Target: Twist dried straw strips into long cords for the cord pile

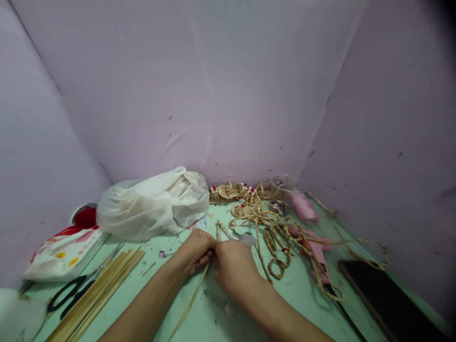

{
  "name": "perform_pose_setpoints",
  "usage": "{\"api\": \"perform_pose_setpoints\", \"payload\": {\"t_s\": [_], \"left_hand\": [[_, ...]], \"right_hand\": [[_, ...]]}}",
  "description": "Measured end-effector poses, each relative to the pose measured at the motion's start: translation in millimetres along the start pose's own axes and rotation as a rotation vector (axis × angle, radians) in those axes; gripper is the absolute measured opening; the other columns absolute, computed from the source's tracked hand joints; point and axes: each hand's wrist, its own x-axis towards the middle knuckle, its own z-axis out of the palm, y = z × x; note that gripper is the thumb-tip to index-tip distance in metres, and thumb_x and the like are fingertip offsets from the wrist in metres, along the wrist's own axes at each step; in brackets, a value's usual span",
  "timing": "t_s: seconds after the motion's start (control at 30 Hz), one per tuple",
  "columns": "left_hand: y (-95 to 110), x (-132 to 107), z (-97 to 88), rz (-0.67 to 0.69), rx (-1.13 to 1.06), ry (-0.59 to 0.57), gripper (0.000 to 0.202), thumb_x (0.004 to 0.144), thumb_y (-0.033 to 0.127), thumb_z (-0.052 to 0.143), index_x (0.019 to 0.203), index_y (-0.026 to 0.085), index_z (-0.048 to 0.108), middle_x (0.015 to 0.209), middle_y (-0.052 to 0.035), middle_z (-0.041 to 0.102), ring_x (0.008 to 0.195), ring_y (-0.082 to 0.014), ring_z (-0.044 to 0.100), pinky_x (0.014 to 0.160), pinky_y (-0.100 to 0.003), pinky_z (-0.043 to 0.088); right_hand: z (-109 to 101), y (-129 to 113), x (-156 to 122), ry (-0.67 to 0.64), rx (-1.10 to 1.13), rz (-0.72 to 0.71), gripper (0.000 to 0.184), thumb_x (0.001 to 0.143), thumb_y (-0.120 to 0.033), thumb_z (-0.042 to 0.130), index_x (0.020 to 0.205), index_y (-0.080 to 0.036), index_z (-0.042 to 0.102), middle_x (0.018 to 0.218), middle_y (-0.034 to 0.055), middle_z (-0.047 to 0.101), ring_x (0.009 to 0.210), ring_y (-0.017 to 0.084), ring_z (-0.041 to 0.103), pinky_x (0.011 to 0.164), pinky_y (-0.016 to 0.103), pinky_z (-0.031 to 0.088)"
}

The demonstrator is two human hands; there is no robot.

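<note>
My left hand (195, 249) and my right hand (233, 263) meet over the green table (167, 289), both pinched closed on a thin straw braid (218, 231). Loose straw strands (188, 304) trail from the pinch back toward me. The braid's far end rises just beyond my fingers. A tangle of braided straw rope (276, 235) lies right of my right hand.
A bundle of straw strips (96, 294) and black scissors (67, 294) lie at the left. A white plastic bag (153, 204) sits behind. Woven straw pieces with red beads (231, 191), a pink glue gun (315, 251), a pink spool (302, 206) and a dark tablet (388, 299) are on the right.
</note>
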Motion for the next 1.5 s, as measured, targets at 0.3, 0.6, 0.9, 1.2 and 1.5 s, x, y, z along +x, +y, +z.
{"api": "perform_pose_setpoints", "payload": {"t_s": [0.3, 0.6, 0.9, 1.2, 1.5], "left_hand": [[1.2, 5.6, -18.6, 0.003, 0.008, -0.205, 0.019, 0.046, 0.022, 0.054, 0.04, 0.017, 0.036, 0.033, 0.0084, 0.03, 0.025, -0.0007, 0.018, 0.028, -0.017, 0.004], [-0.6, 6.5, -19.9, -0.016, 0.046, -0.217, 0.024, 0.045, 0.025, 0.057, 0.039, 0.017, 0.036, 0.032, 0.0083, 0.03, 0.024, -0.0011, 0.019, 0.027, -0.017, 0.005], [0.8, 5.0, -16.4, -0.021, 0.057, -0.22, 0.019, 0.049, 0.018, 0.054, 0.039, 0.016, 0.037, 0.032, 0.0075, 0.031, 0.025, -0.0008, 0.018, 0.029, -0.018, 0.005], [-6.1, 10.0, -19.2, 0.032, -0.002, -0.238, 0.012, 0.044, 0.018, 0.046, 0.036, 0.017, 0.037, 0.031, 0.0072, 0.029, 0.024, -0.0018, 0.018, 0.027, -0.017, 0.006], [4.8, 2.7, -16.9, 0.01, 0.357, -0.117, 0.01, 0.047, 0.014, 0.044, 0.038, 0.014, 0.048, 0.029, 0.004, 0.035, 0.025, -0.0049, 0.022, 0.031, -0.021, 0.013]], "right_hand": [[-13.9, 41.1, 16.0, -0.071, 0.2, 0.058, 0.02, 0.072, -0.024, 0.048, 0.072, -0.015, 0.067, 0.072, 0.0099, 0.067, 0.066, 0.016, 0.057, 0.051, 0.023, 0.028], [-35.0, 65.2, 15.7, -0.005, -0.142, 0.133, 0.022, 0.07, -0.016, 0.047, 0.077, -0.012, 0.067, 0.084, 0.018, 0.066, 0.074, 0.022, 0.06, 0.058, 0.026, 0.034], [-45.0, 56.9, 9.6, 0.045, 0.017, 0.039, 0.013, 0.062, -0.008, 0.049, 0.055, -0.013, 0.059, 0.057, 0.0078, 0.058, 0.057, 0.016, 0.051, 0.051, 0.025, 0.027], [-1.3, 16.9, 25.7, -0.267, 1.087, 0.366, 0.009, 0.062, -0.011, 0.045, 0.06, -0.015, 0.052, 0.058, 0.0025, 0.055, 0.046, 0.013, 0.051, 0.04, 0.025, 0.043], [20.6, 31.9, 34.9, -0.172, 1.018, 0.316, 0.016, 0.056, -0.009, 0.047, 0.041, -0.014, 0.048, 0.034, -0.0043, 0.041, 0.026, 0.004, 0.03, 0.028, 0.016, 0.022]]}}
